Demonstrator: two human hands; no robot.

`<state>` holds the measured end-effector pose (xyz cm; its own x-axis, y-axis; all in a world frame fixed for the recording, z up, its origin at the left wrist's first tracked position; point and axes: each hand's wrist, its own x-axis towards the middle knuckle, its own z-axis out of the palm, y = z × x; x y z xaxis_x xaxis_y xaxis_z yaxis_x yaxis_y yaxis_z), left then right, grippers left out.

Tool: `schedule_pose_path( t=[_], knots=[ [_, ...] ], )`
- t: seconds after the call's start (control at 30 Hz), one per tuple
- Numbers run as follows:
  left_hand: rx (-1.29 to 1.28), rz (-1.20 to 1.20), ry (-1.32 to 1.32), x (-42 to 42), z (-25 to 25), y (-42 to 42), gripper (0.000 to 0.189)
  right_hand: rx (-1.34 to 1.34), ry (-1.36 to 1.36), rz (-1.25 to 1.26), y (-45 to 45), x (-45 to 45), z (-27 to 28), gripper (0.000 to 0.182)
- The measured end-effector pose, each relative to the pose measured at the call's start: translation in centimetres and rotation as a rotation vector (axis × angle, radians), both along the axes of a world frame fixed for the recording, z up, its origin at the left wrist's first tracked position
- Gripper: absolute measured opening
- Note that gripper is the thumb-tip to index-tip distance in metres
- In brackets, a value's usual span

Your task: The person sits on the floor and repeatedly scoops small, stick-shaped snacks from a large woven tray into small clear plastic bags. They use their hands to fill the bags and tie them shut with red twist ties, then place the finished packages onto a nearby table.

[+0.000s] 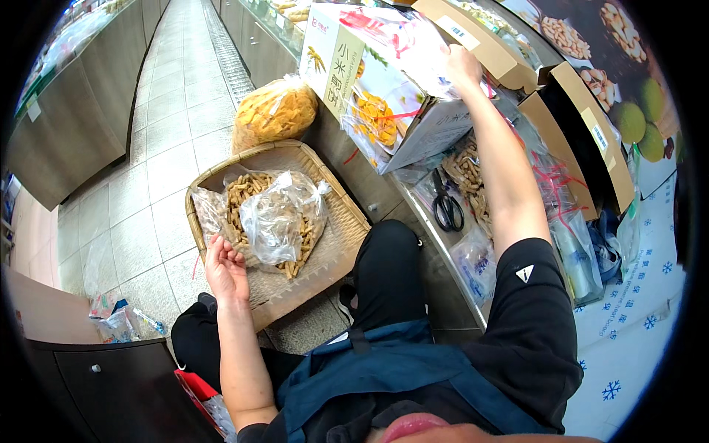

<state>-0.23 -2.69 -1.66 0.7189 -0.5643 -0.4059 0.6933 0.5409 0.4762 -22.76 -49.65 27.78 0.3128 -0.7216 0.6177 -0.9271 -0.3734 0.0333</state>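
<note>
My right hand point(463, 67) is on the top of a printed cardboard box point(382, 83), among clear plastic and red ties; its fingertips are partly hidden, and its grip is unclear. My left hand point(227, 266) hangs palm up, fingers loosely curled, with nothing seen in it, over the near left side of a woven bamboo basket point(338, 243). Clear plastic bags of brown stick-shaped snacks point(243, 194) lie in this basket. Black-handled scissors point(447, 210) rest on the counter below my right forearm, beside more bagged snacks point(471, 171).
A bag of yellow chips point(277, 113) stands behind the basket. Open cardboard boxes point(601, 138) line the counter at right, near tangled red ties point(559, 183). A metal counter edge point(437, 249) runs beside my knee. Plastic packets point(119, 324) lie at lower left, by a dark cabinet point(111, 382).
</note>
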Motion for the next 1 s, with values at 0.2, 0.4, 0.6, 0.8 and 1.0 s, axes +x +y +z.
schedule_pose_path(
  t=[0.2, 0.4, 0.6, 0.8, 1.0],
  knots=[
    [0.010, 0.010, -0.013, 0.4, -0.3, 0.1, 0.029, -0.014, -0.296, -0.026, 0.3, -0.2, 1.4, 0.044],
    [0.018, -0.017, -0.001, -0.6, 0.1, -0.3, 0.024, -0.622, -0.700, 0.150, -2.4, -3.2, 5.5, 0.029],
    [0.002, -0.007, -0.016, -0.4, 0.4, 0.0, 0.025, -0.343, -1.220, 1.044, 6.7, 2.3, 8.5, 0.031],
    [0.038, -0.115, -0.247, 0.2, 1.8, 0.9, 0.035, 0.705, -0.828, 1.187, 24.3, 9.9, -1.4, 0.041],
    [0.207, -0.169, -0.884, 3.3, 5.8, 1.4, 0.063, 1.643, -0.876, 1.002, 29.2, 13.9, -15.3, 0.037]
  ],
)
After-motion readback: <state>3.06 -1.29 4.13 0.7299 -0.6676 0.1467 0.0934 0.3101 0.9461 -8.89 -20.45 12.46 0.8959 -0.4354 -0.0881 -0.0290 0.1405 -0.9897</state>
